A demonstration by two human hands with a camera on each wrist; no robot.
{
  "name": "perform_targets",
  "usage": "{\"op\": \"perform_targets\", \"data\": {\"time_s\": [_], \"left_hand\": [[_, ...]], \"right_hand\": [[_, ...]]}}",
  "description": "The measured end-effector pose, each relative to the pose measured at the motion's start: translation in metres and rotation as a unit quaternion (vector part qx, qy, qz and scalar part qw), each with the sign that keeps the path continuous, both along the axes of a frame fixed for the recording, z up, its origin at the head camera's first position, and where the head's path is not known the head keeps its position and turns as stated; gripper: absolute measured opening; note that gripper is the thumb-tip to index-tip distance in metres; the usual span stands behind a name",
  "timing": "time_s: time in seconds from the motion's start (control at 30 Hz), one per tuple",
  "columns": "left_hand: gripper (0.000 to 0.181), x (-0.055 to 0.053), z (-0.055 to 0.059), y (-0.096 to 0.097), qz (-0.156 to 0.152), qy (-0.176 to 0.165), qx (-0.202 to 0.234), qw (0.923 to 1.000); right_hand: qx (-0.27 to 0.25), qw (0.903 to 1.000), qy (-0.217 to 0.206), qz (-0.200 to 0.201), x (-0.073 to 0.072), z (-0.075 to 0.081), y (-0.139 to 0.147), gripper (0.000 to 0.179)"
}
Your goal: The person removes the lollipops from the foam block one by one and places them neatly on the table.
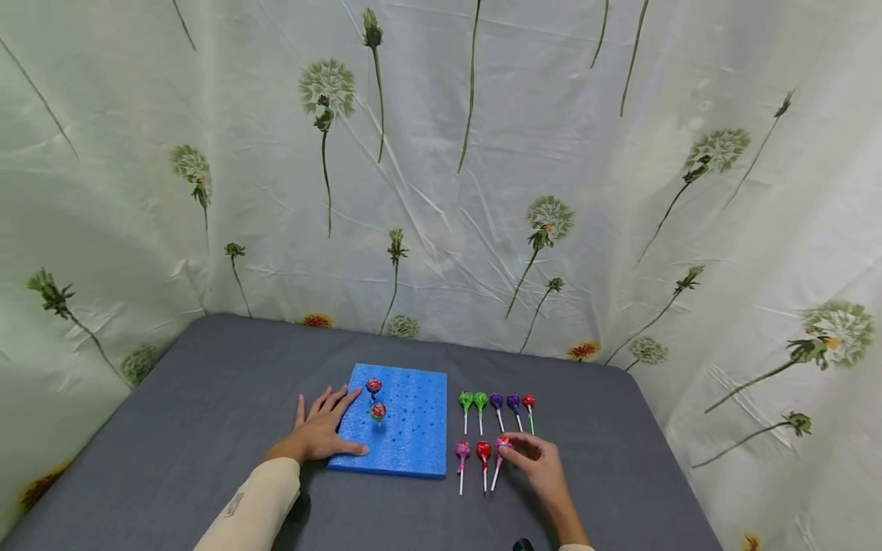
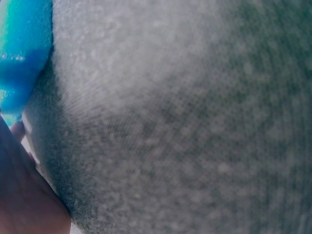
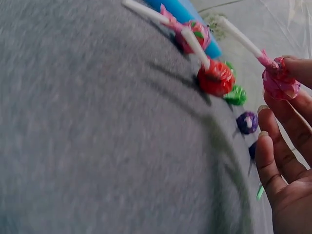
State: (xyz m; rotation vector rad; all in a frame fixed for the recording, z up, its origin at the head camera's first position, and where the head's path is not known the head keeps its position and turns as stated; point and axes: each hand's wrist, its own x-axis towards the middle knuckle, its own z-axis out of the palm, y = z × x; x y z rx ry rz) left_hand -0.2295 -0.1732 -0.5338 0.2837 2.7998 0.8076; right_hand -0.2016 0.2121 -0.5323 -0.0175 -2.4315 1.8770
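My left hand (image 1: 320,432) rests with spread, straight fingers along the left side of a blue foam board (image 1: 420,428) dotted with small holes. Two lollipops stand in that board: one with a red and dark wrapper (image 1: 374,385), the other red and green (image 1: 378,411). Between thumb and fingertips, my right hand (image 1: 540,463) pinches a pink-wrapped lollipop (image 3: 280,85) by its head, and its white stick points away from the palm. Left of it lie a red lollipop (image 1: 484,450) and another pink lollipop (image 1: 463,450) on the grey table.
Behind the right hand, a row holds two green lollipops (image 1: 466,400), two purple lollipops (image 1: 497,401) and a red lollipop with a green stick (image 1: 528,400). A white curtain (image 1: 441,191) with dandelion prints hangs behind the grey table (image 1: 227,398).
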Motion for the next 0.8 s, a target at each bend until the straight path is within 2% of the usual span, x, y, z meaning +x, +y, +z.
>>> {"op": "perform_targets", "data": {"time_s": [0.23,0.37,0.53,0.8], "left_hand": [[0.114,-0.003,-0.004,-0.001,-0.002,0.006,-0.005,1.0],[0.115,-0.006,-0.006,0.0,-0.008,0.005,-0.002,1.0],[0.114,-0.007,-0.005,0.002,-0.005,-0.002,0.001,1.0],[0.113,-0.003,-0.006,0.0,0.0,-0.007,-0.008,0.9999]], "right_hand": [[-0.016,0.9991,0.04,0.0,0.005,-0.01,0.009,0.022],[-0.02,0.9988,0.045,-0.006,0.004,-0.015,0.012,0.021],[-0.016,0.9994,0.017,-0.025,0.002,-0.019,0.014,0.025],[0.0,0.9992,-0.021,-0.033,0.0,-0.021,0.007,0.026]]}}
